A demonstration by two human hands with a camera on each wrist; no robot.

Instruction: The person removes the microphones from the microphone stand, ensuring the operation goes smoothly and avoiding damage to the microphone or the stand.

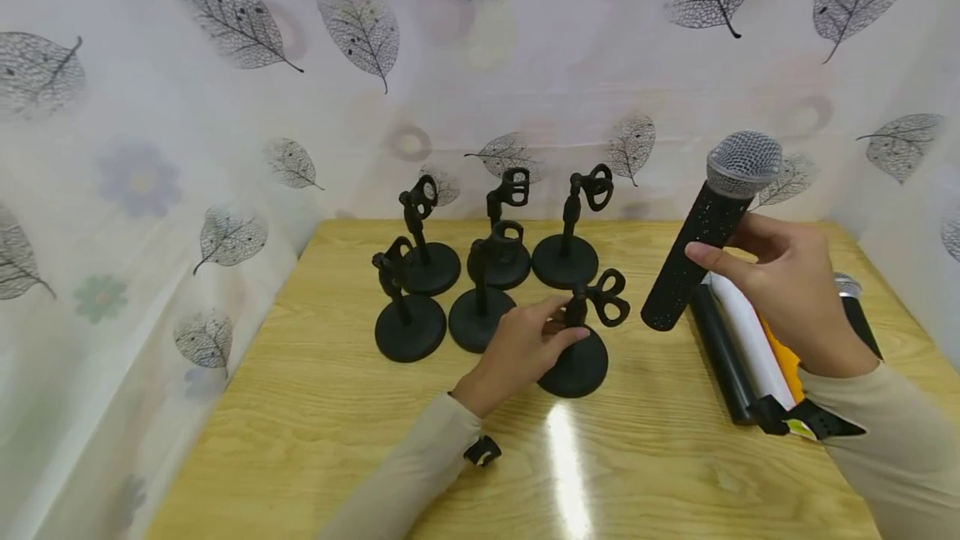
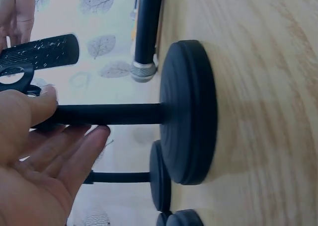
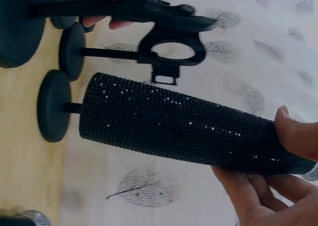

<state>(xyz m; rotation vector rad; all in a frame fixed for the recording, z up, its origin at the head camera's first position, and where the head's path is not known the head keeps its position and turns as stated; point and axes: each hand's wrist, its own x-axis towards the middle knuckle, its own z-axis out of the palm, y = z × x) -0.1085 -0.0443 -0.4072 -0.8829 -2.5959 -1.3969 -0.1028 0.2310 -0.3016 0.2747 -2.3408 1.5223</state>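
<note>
My right hand (image 1: 787, 290) holds up a black microphone (image 1: 693, 244) studded with shiny specks, its silver mesh head tilted up and right. In the right wrist view, thumb and fingers pinch the microphone (image 3: 184, 124) close to its head, and its tail points toward the stands. My left hand (image 1: 517, 344) grips the upper pole of a black desktop microphone stand (image 1: 576, 369), whose round base is on the table. The stand's open clip (image 1: 609, 298) faces right, toward the microphone's lower end. In the left wrist view, thumb and fingers wrap the pole (image 2: 109, 114).
Several similar black stands (image 1: 411, 332) are grouped behind and left of the gripped one. Beside my right forearm lie a black tube-shaped handle (image 1: 723, 357), a white one (image 1: 750, 340), something orange (image 1: 783, 361) and another black microphone (image 1: 858, 319). A leaf-patterned cloth (image 1: 465, 65) hangs behind the wooden table (image 1: 300, 448).
</note>
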